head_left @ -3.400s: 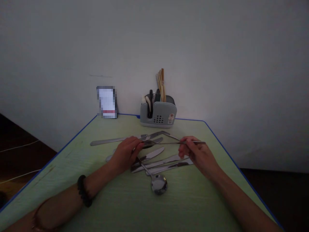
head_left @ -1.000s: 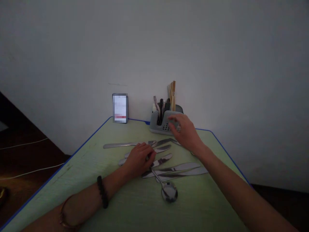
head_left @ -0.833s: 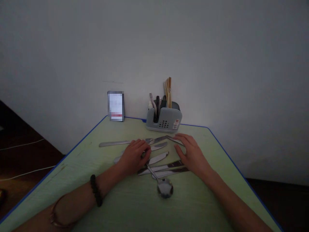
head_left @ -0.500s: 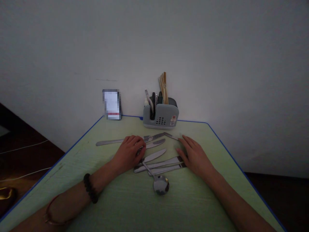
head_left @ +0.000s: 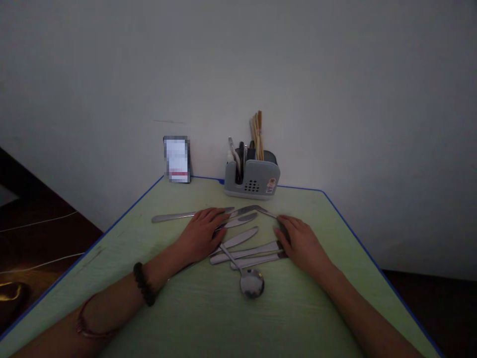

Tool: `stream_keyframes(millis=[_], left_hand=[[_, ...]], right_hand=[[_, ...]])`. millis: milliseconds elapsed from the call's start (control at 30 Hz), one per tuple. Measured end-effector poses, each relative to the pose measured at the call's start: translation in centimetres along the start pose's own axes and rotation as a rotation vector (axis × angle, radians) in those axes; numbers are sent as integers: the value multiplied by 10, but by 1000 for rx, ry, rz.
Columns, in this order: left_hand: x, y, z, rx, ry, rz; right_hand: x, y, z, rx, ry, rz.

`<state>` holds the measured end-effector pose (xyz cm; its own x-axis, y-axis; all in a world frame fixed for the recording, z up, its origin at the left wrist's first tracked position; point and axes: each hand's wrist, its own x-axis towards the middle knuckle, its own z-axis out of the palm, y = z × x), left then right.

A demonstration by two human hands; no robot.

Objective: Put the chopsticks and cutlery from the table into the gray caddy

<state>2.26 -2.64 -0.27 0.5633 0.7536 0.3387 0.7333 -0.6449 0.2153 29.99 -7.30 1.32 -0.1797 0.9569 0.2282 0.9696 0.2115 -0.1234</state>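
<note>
My left hand (head_left: 201, 236) lies palm down over a loose heap of metal cutlery, its fingers stretched across several table knives (head_left: 241, 238). Beneath it the handle ends are hidden. A round-bowled spoon (head_left: 252, 284) points toward me, its stem running up to my left thumb. At the far left a long knife handle (head_left: 171, 217) sticks out past the fingers. My right hand (head_left: 303, 243) rests at the right ends of the cutlery, thumb apart from the fingers. Its fingertips touch a thin metal piece (head_left: 266, 212), and the lower knives end near the thumb.
A grey desk organizer (head_left: 238, 191) with pens and wooden sticks (head_left: 258, 134) stands at the back against the wall. To its left a phone (head_left: 178, 159) leans on the wall. The green tabletop (head_left: 298, 308) has a blue edge.
My left hand has flattened and its fingers have stretched out over the knives. The right hand barely differs. The whole view has shifted slightly.
</note>
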Motion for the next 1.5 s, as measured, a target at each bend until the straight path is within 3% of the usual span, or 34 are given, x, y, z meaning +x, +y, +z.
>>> stream_keyframes(millis=[600,700,833,967,1100,1200,1367,1433,1500], left_hand=[[0,1,-1,-26,27,6],[1,3,-4,-7,57,35],[3,6,-7,-16,119,74],[11,3,-10,-68,171,113],[28,1,-33,-132,166,126],[42,3,-65,-194,70,124],[61,9,-115,-301,-285,13],[67,14,-127,-356,-396,-26],[73,20,-133,-385,-434,-64]], right_hand=[[0,-3,-2,12,15,-1],[5,-5,-5,-50,-36,23],[17,-13,-16,-192,-203,98],[25,-20,-31,-232,-315,81],[29,-22,-42,-229,-395,26],[32,-19,-50,-207,-442,1],[35,-6,-82,-131,-463,-28],[37,-4,-100,-15,-422,-60],[43,-9,-116,283,-298,-98]])
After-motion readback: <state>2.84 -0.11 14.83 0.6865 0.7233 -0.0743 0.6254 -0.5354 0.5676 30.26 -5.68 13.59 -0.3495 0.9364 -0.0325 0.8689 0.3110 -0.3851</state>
